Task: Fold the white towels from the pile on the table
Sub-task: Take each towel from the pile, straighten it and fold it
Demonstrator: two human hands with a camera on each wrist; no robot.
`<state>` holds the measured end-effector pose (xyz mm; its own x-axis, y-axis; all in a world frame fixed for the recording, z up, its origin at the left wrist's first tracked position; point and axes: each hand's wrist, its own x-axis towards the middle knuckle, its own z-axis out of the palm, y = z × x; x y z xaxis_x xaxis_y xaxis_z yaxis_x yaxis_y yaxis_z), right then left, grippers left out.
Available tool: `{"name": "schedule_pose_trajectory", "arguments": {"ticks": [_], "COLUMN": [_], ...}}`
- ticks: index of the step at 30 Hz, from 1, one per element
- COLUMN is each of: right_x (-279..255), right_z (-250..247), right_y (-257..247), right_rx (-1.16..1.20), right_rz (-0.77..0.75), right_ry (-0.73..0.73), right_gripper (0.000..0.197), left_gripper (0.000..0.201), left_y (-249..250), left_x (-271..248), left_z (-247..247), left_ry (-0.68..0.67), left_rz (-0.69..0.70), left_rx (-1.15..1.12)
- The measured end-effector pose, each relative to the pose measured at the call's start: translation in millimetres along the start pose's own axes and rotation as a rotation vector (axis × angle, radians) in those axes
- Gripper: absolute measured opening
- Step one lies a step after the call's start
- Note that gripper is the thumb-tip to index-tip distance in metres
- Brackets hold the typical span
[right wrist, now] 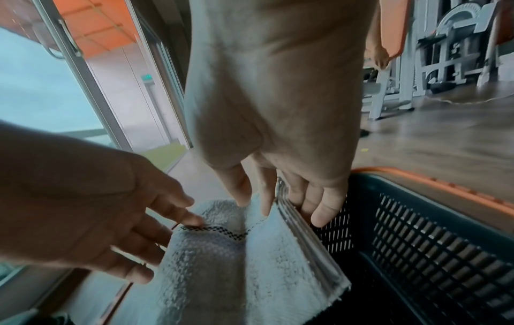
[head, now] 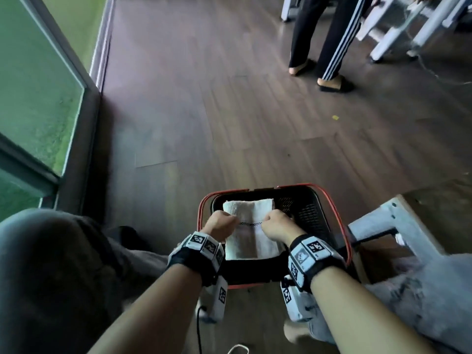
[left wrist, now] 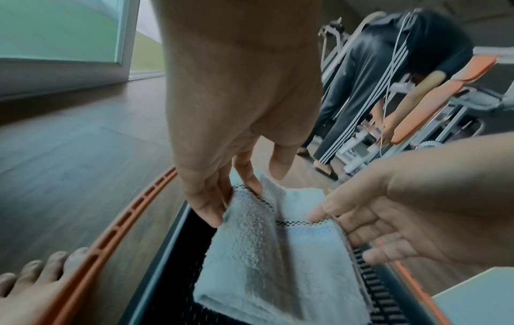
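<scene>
A folded white towel with a dark chequered stripe lies in the left half of a black mesh basket that has a red rim and stands on the floor. My left hand pinches the towel's left edge at the stripe, thumb and fingers around the fold. On the other side, my right hand pinches the layered right edge. The wrist views show the towel sagging a little between the two hands, just above the basket floor.
The basket's right half holds nothing. A white stool and a pale heap of fabric sit at the right. My knee and a glass wall are left. Another person stands by white gym frames far off.
</scene>
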<state>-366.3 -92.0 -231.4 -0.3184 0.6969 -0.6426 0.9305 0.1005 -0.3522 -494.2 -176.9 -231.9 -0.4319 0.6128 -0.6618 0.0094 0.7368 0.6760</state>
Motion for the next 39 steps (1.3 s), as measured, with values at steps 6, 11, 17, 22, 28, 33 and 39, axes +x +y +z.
{"name": "schedule_pose_trajectory", "arguments": {"ticks": [6,11,17,22,28,33,39], "right_x": [84.5,123.8,152.1,158.8,153.4,123.0,45.3], "right_z": [39.2,56.8,76.8,83.9,80.2,46.7,-32.6], "right_y": [14.1,17.0,15.9,20.5,26.4,21.9,7.4], "right_rx": [-0.080,-0.099,-0.148,-0.216,-0.183,-0.080,0.052], "right_rz": [0.064,0.057,0.037,0.051,0.047,0.034,-0.089], "right_ry": [-0.130,-0.206,-0.312,-0.360,-0.306,-0.186,0.041], "right_gripper": [0.060,0.043,0.040,0.042,0.042,0.040,0.017], "left_gripper": [0.020,0.034,0.037,0.035,0.038,0.031,0.025], "left_y": [-18.9,-36.6,-50.5,-61.6,-53.9,-32.5,31.3], "left_x": [79.1,117.5,135.8,143.1,133.1,106.7,42.9], "left_z": [39.2,58.1,65.8,67.3,69.6,62.5,39.7], "left_ry": [-0.048,0.007,-0.091,-0.109,-0.078,-0.105,-0.098], "left_rz": [-0.143,-0.222,-0.227,-0.272,-0.223,-0.172,-0.054], "left_rx": [0.001,0.140,0.263,0.241,0.256,0.182,0.186]}}
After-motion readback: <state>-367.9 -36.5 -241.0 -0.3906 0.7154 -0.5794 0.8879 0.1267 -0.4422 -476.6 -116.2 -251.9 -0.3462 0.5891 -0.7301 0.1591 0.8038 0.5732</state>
